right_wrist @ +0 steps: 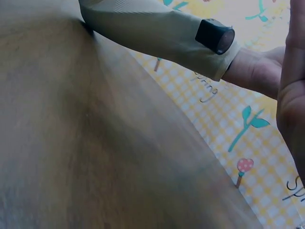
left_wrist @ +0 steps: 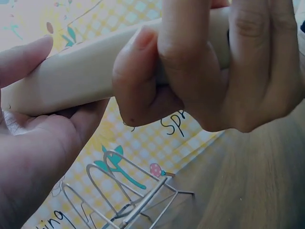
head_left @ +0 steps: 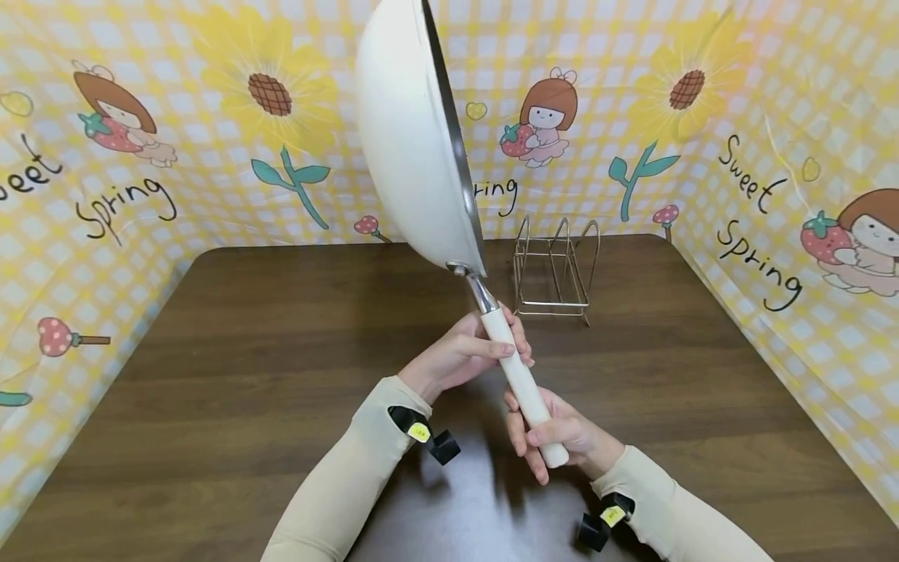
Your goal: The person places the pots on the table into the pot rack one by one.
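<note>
A white wok [head_left: 407, 133] with a dark rim edge is held up above the table, turned on its side with its bowl uppermost. Its white handle [head_left: 524, 382] slants down toward the right. My left hand [head_left: 460, 351] grips the handle's upper part, just below the metal joint, with the thumb across it. At the lower end, my right hand [head_left: 572, 429] pinches the handle between thumb and fingers. In the left wrist view, curled fingers [left_wrist: 190, 62] wrap the handle. The right wrist view shows no part of the wok; its inside is hidden in the head view.
A wire rack [head_left: 551, 304] with several upright loops stands at the back of the brown wooden table [head_left: 281, 351], right of the wok. Yellow checked cloth [head_left: 225, 203] with printed flowers and figures encloses the back and sides. Both wrists wear black camera bands.
</note>
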`<state>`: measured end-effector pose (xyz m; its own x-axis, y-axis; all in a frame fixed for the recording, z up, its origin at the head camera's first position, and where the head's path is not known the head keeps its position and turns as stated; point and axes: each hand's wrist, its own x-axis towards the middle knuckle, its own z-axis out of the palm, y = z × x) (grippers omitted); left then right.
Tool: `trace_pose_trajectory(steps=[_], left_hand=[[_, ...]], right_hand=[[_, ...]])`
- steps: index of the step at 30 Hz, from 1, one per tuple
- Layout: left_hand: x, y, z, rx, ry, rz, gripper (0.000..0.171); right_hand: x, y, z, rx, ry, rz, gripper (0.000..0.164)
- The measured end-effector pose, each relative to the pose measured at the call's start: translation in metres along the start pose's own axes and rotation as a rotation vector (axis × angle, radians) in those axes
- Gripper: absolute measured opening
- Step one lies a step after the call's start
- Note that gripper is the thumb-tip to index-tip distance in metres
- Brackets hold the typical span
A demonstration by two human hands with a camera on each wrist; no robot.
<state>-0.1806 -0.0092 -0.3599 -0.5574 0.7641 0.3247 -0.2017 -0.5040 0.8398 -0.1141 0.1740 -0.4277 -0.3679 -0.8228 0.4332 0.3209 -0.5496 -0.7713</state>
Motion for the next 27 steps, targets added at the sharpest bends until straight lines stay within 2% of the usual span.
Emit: trace_pose_trajectory(steps=[8,14,21,27], left_hand=[[0.012,-0.001,0.006,0.073,-0.016,-0.029,0.027],[0.025,0.000,0.011,0.108,-0.034,-0.062,0.023],[0.039,0.002,0.017,0.149,-0.073,-0.094,0.026],[0.051,0.001,0.022,0.133,-0.100,-0.121,0.023]], right_hand=[[-0.005,-0.004,-0.001,0.006,-0.023,-0.025,0.028],[-0.011,-0.007,-0.002,0.010,-0.004,-0.061,0.028],[-0.017,-0.009,-0.002,-0.003,0.003,-0.100,0.029],[-0.021,-0.013,-0.003,-0.016,0.003,-0.128,0.029]])
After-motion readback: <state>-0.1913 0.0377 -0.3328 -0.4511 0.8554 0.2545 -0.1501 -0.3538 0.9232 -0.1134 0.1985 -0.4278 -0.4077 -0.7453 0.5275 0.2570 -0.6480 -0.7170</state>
